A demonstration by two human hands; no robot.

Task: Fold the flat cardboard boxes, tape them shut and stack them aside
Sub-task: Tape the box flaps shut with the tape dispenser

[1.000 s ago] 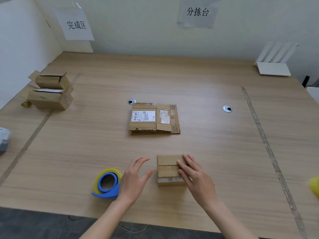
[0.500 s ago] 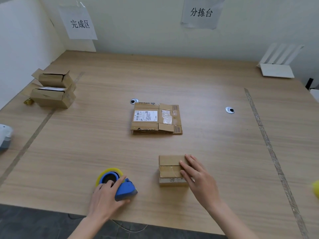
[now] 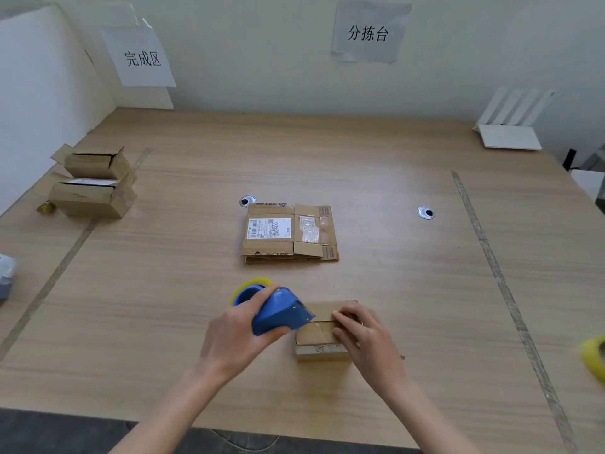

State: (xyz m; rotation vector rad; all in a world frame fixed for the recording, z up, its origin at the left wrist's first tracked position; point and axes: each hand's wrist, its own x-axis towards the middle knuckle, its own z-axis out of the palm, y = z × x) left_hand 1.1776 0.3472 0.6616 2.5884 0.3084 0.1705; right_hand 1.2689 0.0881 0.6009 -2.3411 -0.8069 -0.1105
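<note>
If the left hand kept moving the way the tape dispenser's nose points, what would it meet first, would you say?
Most likely the small cardboard box: the left hand aims the blue tape dispenser right, at its near top edge, though depth is unclear.

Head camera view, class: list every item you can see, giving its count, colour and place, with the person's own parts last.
Small folded box: one, brown, near table edge, under the right hand.
Tape dispenser: one, blue with yellow roll, held at the box's left top edge.
Flat cardboard boxes: a small pile, brown with a white label, table centre.
Stacked boxes: two, brown, far left, top flaps partly open.
Table: one, light wood, with tape strips left and right.
Cable holes: two, silver rimmed, mid-table.
Paper signs: two, white, on the wall.
White device: one, far right corner.
Yellow object: one, right edge, cut off.
Left hand: grips the dispenser.
Right hand: rests on the box top.
</note>
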